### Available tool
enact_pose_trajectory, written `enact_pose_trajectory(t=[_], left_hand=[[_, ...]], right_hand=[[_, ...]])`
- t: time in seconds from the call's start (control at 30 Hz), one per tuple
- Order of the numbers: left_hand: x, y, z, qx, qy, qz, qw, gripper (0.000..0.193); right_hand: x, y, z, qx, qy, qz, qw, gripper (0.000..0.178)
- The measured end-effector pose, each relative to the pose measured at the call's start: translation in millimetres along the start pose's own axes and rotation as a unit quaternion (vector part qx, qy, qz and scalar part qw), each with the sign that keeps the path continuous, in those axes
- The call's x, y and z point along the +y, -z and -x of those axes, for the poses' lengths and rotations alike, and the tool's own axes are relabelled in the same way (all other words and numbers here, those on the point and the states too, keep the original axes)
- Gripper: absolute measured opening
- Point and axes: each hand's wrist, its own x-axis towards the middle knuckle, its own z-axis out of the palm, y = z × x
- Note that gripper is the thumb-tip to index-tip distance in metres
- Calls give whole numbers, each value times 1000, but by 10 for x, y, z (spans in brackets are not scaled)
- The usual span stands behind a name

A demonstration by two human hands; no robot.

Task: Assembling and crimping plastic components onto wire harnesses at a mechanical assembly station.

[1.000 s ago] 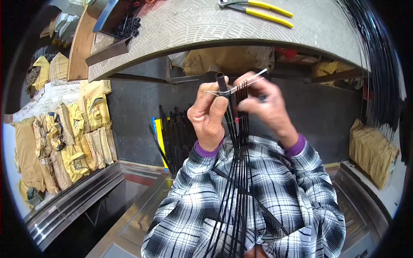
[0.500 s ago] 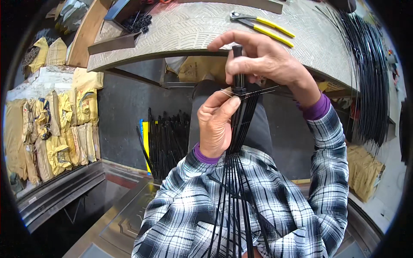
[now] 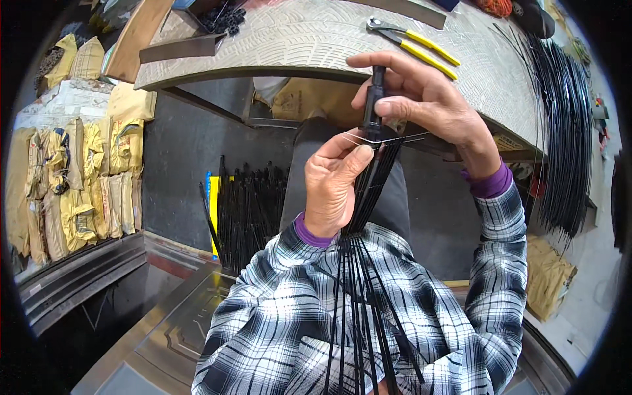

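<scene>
Between my hands stands a black plastic sleeve (image 3: 374, 97), stepped in width and resembling an umbrella runner, tilted slightly right at the top. My left hand (image 3: 332, 181) is closed in a pinch at its lower end, where a thin wire (image 3: 352, 137) sticks out to the left. My right hand (image 3: 431, 99) holds the sleeve's upper part, thumb on its right side, index finger stretched past its top. Thin black ribs (image 3: 375, 187) fan from the sleeve's foot, with some tips pointing right. They run down in a bundle across my lap and checked shirt.
Yellow-handled pliers (image 3: 421, 49) lie on the worktable (image 3: 283, 49) ahead. Long black rods (image 3: 563, 131) hang over its right side. More black rib bundles (image 3: 253, 210) stand at my left, beside a yellow strip. Wrapped brown packages (image 3: 85, 191) are stacked at far left.
My right thumb has shifted from across the sleeve to its right side, showing more of the sleeve. The sleeve leans more to the right. My left hand keeps its pinch. The view has shifted slightly.
</scene>
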Motion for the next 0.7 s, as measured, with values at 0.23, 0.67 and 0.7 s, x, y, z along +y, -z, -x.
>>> enact_pose_trajectory(t=[0.23,0.67,0.7], left_hand=[[-19,7,-4,-3,-2,3,1000,27],[-40,-6,-22,8,-9,25,1000,27],[-36,-10,-22,8,-9,19,1000,27]], right_hand=[[17,-21,41,4,28,-14,1000,58],[26,-16,39,36,-7,18,999,54],[28,-18,37,36,-7,18,999,54]])
